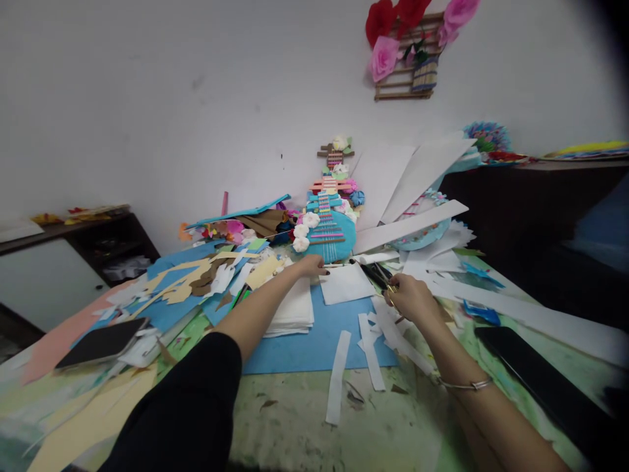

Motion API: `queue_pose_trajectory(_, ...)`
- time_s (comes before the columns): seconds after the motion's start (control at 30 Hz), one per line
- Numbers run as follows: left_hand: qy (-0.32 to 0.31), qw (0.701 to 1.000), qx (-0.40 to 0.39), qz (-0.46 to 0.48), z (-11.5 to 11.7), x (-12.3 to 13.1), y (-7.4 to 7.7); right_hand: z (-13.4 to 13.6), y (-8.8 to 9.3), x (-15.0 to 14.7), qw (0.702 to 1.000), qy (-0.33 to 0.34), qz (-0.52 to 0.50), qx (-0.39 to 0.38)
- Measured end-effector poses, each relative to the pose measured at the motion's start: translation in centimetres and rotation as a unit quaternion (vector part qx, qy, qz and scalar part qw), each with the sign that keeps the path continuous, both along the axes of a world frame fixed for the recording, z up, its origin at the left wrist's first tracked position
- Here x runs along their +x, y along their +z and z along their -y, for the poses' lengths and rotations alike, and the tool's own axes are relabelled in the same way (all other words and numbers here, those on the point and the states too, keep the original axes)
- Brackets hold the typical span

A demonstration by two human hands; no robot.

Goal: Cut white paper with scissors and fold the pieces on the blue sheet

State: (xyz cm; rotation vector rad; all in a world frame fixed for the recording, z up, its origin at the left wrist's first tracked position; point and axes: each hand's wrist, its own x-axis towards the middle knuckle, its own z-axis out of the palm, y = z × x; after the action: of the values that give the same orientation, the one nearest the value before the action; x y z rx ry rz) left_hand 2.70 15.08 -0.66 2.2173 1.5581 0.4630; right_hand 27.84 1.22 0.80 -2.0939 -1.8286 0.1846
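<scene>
My left hand reaches across the table, its fingers closed at the upper left corner of a small white paper sheet. A stack of white paper lies just below that wrist. To the right, my right hand is closed around the handles of a pair of scissors, with the blades pointing away from me, beside the sheet's right edge. Dark items next to the blades are hard to make out. A blue sheet lies under the white paper, with cut white strips over it.
Behind my hands a blue paper lute with white flowers leans against the wall. Paper scraps crowd the left side. A phone lies at left, a long black object at right. Long white sheets lean at the back right.
</scene>
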Motion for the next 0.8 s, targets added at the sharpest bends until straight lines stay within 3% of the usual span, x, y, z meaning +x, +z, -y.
queue_pose_trajectory(0.23, 0.055, 0.996, -0.03, 0.069, -0.7, 3.0, -1.7, 0.1, 0.0, -0.7, 0.999, 0.019, 0.018, 0.028)
queue_pose_trajectory(0.4, 0.052, 0.982, -0.053, 0.173, 0.2, 3.2, -0.6, 0.3, 0.1, -1.0, 0.998, 0.029, 0.015, 0.05)
queue_pose_trajectory(0.57, 0.069, 0.935, -0.075, 0.339, 4.0, 2.3, 0.9, 0.0, 0.1, -0.9, 0.998, 0.047, -0.013, 0.045)
queue_pose_trajectory(0.67, 0.076, 0.879, -0.076, 0.464, 7.3, 1.9, 1.3, -0.2, -0.4, -1.2, 0.985, 0.072, -0.159, 0.013)
queue_pose_trajectory(0.73, 0.085, 0.766, -0.107, 0.628, 9.5, 2.0, 1.4, 0.0, -0.7, -1.7, 0.946, 0.093, -0.308, -0.02)
queue_pose_trajectory(0.8, 0.092, 0.677, -0.125, 0.72, 11.5, 2.2, 1.4, 0.3, -0.9, -2.5, 0.887, 0.105, -0.447, -0.049)
